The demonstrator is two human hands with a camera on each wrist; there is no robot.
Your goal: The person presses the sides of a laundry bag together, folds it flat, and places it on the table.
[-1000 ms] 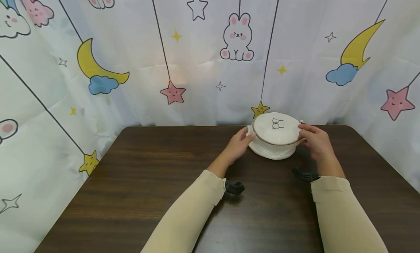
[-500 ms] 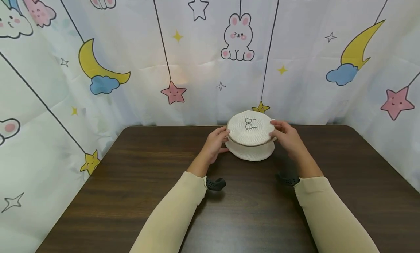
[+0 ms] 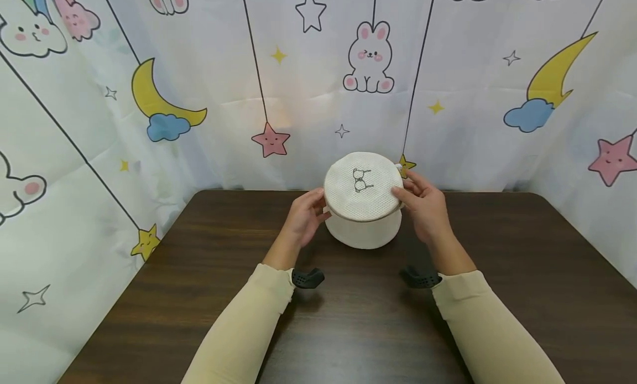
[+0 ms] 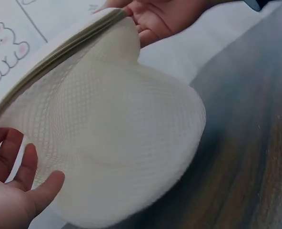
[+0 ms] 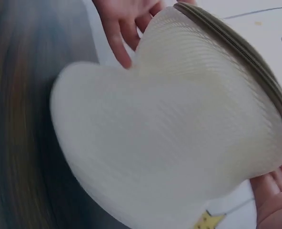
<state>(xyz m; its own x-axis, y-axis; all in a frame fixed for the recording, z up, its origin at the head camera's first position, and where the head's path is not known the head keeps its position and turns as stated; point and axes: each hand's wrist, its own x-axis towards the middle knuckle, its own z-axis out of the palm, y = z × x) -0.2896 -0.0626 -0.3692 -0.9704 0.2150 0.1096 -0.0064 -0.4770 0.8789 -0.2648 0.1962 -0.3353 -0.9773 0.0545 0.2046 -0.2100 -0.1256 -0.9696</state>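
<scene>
A white mesh laundry bag, round with a flat top and a line drawing of a bra on it, is held between both hands near the table's back edge. Its top tilts toward the head camera. My left hand grips the left side at the rim, some fingers spread along the mesh wall. On the opposite side my right hand pinches the rim, thumb over the top. In the left wrist view the zipper runs round the rim, shut along the visible stretch. The mesh wall sags inward between rim and base.
The dark wooden table spreads out under both arms. Behind it hangs a white curtain printed with bunnies, moons and stars. A black wrist device sits on the left wrist, another on the right.
Both hands have carried the laundry bag left, from the right part of the table toward the middle. Its top has tipped up further toward the head camera.
</scene>
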